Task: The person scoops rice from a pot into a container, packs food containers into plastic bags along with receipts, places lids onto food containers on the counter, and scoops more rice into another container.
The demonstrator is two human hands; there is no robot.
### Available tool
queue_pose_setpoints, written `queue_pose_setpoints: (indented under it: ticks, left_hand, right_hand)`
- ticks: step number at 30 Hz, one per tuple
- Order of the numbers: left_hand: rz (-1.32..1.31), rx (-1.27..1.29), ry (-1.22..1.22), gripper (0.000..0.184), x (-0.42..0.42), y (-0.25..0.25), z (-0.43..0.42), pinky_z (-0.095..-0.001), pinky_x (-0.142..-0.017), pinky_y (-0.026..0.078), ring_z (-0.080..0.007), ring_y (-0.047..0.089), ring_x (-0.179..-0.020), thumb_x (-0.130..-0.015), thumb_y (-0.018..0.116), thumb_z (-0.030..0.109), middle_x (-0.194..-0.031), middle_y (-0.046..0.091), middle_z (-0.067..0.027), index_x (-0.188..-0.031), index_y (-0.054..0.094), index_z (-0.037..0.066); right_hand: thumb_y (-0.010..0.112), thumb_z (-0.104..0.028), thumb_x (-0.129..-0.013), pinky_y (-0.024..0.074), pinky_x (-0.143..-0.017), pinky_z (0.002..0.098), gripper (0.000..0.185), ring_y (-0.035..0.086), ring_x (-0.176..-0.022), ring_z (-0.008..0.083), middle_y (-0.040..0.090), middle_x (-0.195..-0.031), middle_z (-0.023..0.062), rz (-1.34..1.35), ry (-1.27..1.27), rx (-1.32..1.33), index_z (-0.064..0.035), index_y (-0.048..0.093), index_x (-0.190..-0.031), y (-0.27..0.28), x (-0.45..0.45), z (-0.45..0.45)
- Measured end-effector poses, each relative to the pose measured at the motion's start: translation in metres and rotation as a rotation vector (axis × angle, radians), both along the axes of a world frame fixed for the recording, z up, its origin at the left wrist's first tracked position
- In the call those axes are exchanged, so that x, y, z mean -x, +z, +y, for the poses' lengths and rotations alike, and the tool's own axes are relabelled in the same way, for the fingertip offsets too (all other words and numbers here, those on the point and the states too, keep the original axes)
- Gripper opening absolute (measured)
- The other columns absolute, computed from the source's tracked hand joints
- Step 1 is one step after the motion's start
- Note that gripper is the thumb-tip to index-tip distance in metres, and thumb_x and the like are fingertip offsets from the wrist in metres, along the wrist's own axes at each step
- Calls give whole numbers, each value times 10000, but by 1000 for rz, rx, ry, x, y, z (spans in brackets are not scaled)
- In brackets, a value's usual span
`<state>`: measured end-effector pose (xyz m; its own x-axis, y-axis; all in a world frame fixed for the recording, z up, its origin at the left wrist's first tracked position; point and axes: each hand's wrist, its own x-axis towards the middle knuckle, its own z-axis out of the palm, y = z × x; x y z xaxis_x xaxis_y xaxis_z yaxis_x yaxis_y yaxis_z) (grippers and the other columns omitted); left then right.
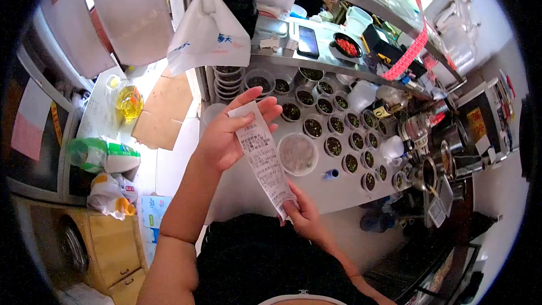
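A long printed paper receipt (262,155) slants across the view in front of my body, its printed side facing me. My left hand (226,138) grips its upper end, thumb on the front and fingers behind, some of them spread past the edge. At the lower end my right hand (304,214) pinches the paper between thumb and fingers. Just beyond the receipt, a large round tub with a translucent lid (298,154) sits on the white counter (248,195). Several small cups with dark contents and green bits (333,146) stand to its right.
A white plastic bag (209,36) hangs at the upper left of the counter. On the shelf above are a phone (307,41) and a black bowl of red pieces (347,45). An oil bottle (130,103) and flattened cardboard (165,110) are at left. Pots (426,175) crowd the right.
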<state>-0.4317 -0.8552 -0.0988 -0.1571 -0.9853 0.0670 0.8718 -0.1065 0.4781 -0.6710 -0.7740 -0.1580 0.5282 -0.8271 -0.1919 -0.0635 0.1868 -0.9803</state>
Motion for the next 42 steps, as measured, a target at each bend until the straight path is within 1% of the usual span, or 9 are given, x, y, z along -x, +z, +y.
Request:
queue_pose_setpoints:
  ticks: [10,17,22,25,29,32,35,38,42]
  left_hand:
    - [14,-43,91,416,-9,-12,-3,-423,-896,477,-277,542,-1096,-899,482,65,-1174,558,-126,-1308,410,96]
    - [240,-510,-27,254,75,-140,33,-370,-681,491,-209,558,-800,-952,441,284,-914,576,-56,-1089,504,79]
    - [96,-632,582,273,0,-212,-27,-283,-685,465,-157,545,-746,-945,426,379,-820,556,-29,-940,566,144]
    - [-678,-368,1148,223,-58,-139,-54,-301,-784,429,-160,504,-901,-900,524,195,-1030,508,-53,-1077,515,60]
    - [-1841,187,1069,242,-99,-116,-90,-374,-872,403,-290,505,-1001,-786,592,74,-1067,515,-133,-1023,547,50]
    - [-2065,503,1166,308,-99,-108,-138,-434,-902,386,-338,495,-1016,-761,653,148,-1041,553,-138,-1041,551,72]
    - [-2186,267,1031,525,-102,-103,-189,-503,-922,348,-348,478,-1085,-727,704,271,-1165,535,-158,-1172,498,85]
    - [-1991,343,1022,487,-106,-85,-206,-491,-891,379,-317,491,-1089,-753,663,360,-1148,544,-97,-1163,509,149]
    - [-2225,533,1014,326,-136,-117,-231,-412,-828,431,-274,541,-1016,-786,632,325,-1091,572,-51,-1062,584,159]
  right_hand:
    - [401,-61,-945,468,-599,246,513,514,-656,106,575,-980,86,-12,61,36,-115,236,-1427,-13,3,3]
    - [438,-32,-887,486,-718,397,595,601,-749,336,584,-1055,218,600,107,599,-174,227,-1424,-60,-7,-21]
    - [452,-79,-905,485,-673,370,555,608,-717,245,607,-940,182,780,232,283,-145,241,-1414,-92,6,-29]
    - [456,-114,-917,492,-642,358,479,620,-703,225,612,-901,147,506,53,209,-91,291,-1365,-188,30,-36]
    - [475,-163,-921,496,-630,332,412,631,-697,217,612,-911,141,328,-139,-241,-27,348,-1288,-243,29,-52]
    - [546,-270,-884,496,-740,378,508,642,-777,296,616,-957,207,743,-27,215,-7,366,-1279,-252,31,-61]
    - [570,-312,-856,477,-798,387,578,627,-841,326,589,-1014,233,1006,-32,338,-11,360,-1302,-201,30,-51]
    - [532,-322,-864,407,-936,434,600,521,-1071,380,469,-1262,213,995,-64,206,-34,323,-1347,-188,56,-36]
    - [574,-259,-849,449,-871,403,606,571,-956,322,497,-1193,184,936,-237,152,-36,321,-1352,-182,84,2]
